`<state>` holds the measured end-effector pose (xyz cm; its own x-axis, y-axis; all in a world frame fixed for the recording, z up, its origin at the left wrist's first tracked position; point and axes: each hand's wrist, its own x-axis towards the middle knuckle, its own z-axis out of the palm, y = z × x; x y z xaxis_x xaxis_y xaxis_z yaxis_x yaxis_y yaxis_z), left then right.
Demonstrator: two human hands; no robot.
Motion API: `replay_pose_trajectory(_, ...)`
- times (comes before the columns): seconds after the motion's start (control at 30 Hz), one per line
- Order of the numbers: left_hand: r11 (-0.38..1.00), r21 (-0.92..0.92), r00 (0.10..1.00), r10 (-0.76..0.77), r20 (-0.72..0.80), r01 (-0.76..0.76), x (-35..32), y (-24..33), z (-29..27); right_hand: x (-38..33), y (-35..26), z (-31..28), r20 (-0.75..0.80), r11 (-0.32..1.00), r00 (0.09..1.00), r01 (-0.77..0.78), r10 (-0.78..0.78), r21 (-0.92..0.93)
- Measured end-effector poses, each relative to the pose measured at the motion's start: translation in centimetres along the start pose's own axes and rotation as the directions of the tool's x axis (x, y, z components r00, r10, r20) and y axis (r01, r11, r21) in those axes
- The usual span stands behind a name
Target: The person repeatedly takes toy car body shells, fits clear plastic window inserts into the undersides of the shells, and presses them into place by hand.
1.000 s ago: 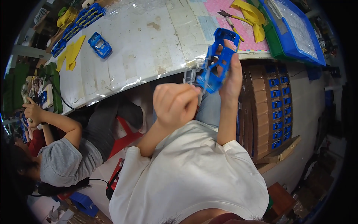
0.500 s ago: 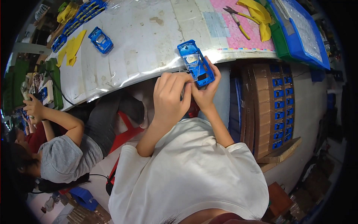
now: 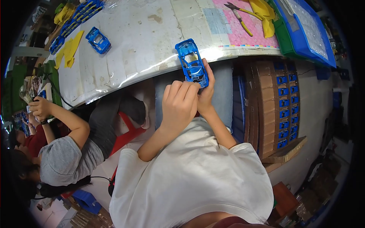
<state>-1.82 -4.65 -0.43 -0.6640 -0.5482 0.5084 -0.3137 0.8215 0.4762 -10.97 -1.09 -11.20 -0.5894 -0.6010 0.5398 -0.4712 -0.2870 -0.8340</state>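
Note:
A blue toy car body (image 3: 186,48) with open window holes is held over the near edge of the table. My right hand (image 3: 206,92) is wrapped round its near right side, partly hidden behind my other hand. A clear plastic window piece (image 3: 195,71) lies over the near half of the car body, its outline faint. My left hand (image 3: 178,99) is closed in a pinch at the near end of this piece, with the fingertips touching the car body. Farther left on the white table rests another blue car body (image 3: 98,40).
Yellow-handled pliers (image 3: 242,19) and a yellow cloth (image 3: 265,17) lie on a pink sheet. Blue bins (image 3: 311,36) stand at the right table edge. Below, a cardboard tray (image 3: 267,110) holds several blue car bodies. A co-worker in a grey shirt (image 3: 62,159) sits at left.
The clear window piece, tilted above the car body before, now lies down over it. The car body has turned more upright in view, and my left fingers have moved onto its near end.

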Motion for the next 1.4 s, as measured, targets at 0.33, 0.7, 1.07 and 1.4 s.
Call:
replay_pose_trajectory(0.33,1.000,-0.018,0.994,-0.012,-0.104,0.010,-0.4,-1.1,0.8,-0.1,0.2,0.1,-0.005,1.000,1.000,-0.001,0.001,0.010)
replay_pose_trajectory(0.7,0.999,0.001,0.991,-0.042,-0.126,0.043,0.0,-1.5,2.0,0.2,-0.1,0.2,-0.016,0.986,0.994,0.105,-0.108,-0.129)
replay_pose_trajectory(1.07,0.983,-0.177,0.998,-0.054,-0.037,0.046,0.9,-3.0,2.5,-0.4,0.9,0.4,-0.083,0.994,0.991,0.103,-0.106,-0.035)
replay_pose_trajectory(1.4,0.457,-0.719,0.810,-0.528,0.254,0.524,2.6,-4.2,2.1,0.7,-3.8,0.0,-0.041,0.978,0.979,0.202,-0.199,0.060)
